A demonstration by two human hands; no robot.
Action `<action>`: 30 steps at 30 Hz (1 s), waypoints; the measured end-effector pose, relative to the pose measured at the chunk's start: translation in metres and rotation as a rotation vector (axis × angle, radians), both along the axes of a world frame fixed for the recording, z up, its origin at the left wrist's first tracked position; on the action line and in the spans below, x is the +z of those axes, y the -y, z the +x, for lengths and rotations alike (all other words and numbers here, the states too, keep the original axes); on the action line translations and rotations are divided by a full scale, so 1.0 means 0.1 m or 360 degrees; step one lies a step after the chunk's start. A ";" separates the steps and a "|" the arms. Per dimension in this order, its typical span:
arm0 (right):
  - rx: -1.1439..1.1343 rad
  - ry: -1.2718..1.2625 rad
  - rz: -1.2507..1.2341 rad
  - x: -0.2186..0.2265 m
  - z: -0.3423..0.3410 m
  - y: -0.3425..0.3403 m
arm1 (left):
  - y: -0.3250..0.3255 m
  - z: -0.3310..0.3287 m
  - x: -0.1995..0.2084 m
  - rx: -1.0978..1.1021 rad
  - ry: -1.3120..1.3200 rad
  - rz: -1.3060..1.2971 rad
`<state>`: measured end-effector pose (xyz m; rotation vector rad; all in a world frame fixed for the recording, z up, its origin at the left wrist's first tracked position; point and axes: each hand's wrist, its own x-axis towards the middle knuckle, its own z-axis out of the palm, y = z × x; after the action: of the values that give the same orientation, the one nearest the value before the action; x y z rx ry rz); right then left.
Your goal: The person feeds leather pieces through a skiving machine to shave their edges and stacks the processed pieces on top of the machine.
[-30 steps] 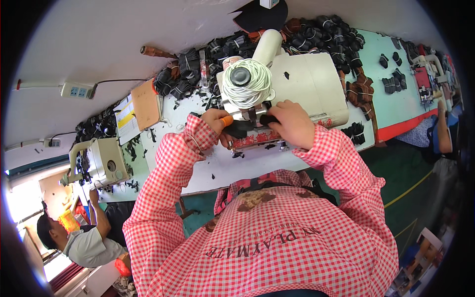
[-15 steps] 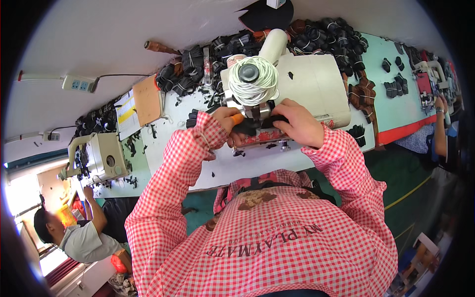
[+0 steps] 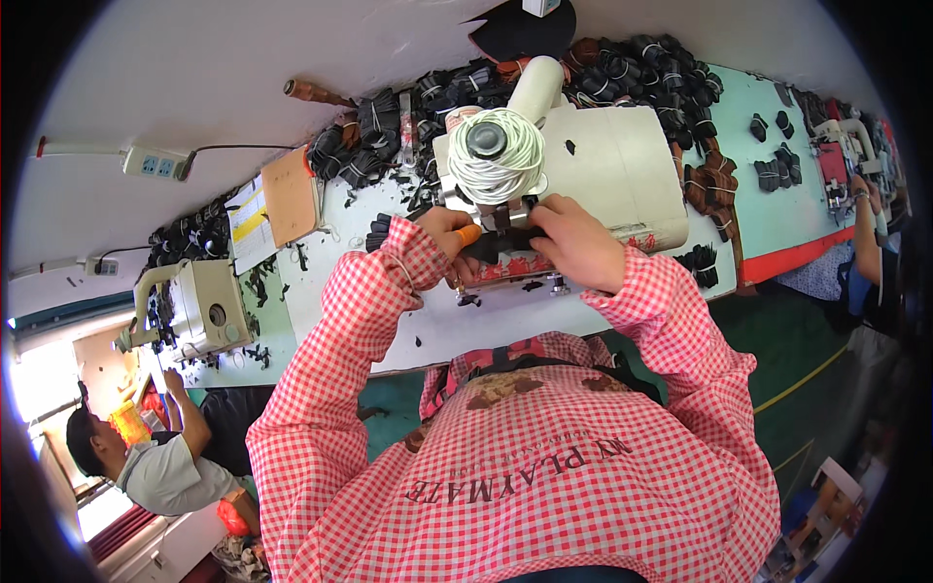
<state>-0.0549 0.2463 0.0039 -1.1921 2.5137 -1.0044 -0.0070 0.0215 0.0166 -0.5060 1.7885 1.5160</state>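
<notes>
A cream sewing machine (image 3: 622, 165) stands on the pale green table (image 3: 428, 330), with a spool of white thread (image 3: 494, 155) on top. My left hand (image 3: 449, 243), an orange guard on one finger, and my right hand (image 3: 575, 241) both pinch a black piece (image 3: 501, 243) just below the machine's head. Both arms wear red checked sleeves. The needle area is hidden behind my fingers.
Bundles of black pieces (image 3: 389, 136) pile along the far table edge and to the right (image 3: 714, 185). A second sewing machine (image 3: 199, 306) stands at left, with a seated person (image 3: 146, 466) beside it. Another person (image 3: 870, 262) works at far right. A brown card (image 3: 292, 194) lies on the table.
The view has shifted a little, so the machine sits slightly higher. Both hands stay together on the black piece at the machine's head.
</notes>
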 end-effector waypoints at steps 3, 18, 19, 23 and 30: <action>-0.0058 -0.0120 0.0168 0.05 0.02 0.12 | 0.09 0.02 0.05 0.0100 0.0033 0.0105; -0.0007 0.0171 0.0300 0.11 -0.08 0.06 | -0.16 0.25 -0.04 0.0162 -0.0156 -0.0099; -0.0035 0.0172 0.0309 0.10 -0.12 -0.01 | -0.20 0.29 0.00 0.0007 -0.0194 -0.0158; -0.0493 -0.0393 0.0157 0.09 -0.21 -0.23 | -0.85 0.52 0.04 -0.0171 -0.1055 -0.0511; -0.0386 -0.0363 0.0181 0.10 -0.18 -0.54 | -1.21 -0.10 -0.33 0.0059 -0.1993 -0.0972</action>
<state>-0.0729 0.2999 0.0144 -1.0406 2.9065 -0.7995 -0.0174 0.1425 -0.0161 0.2686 3.2404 1.3458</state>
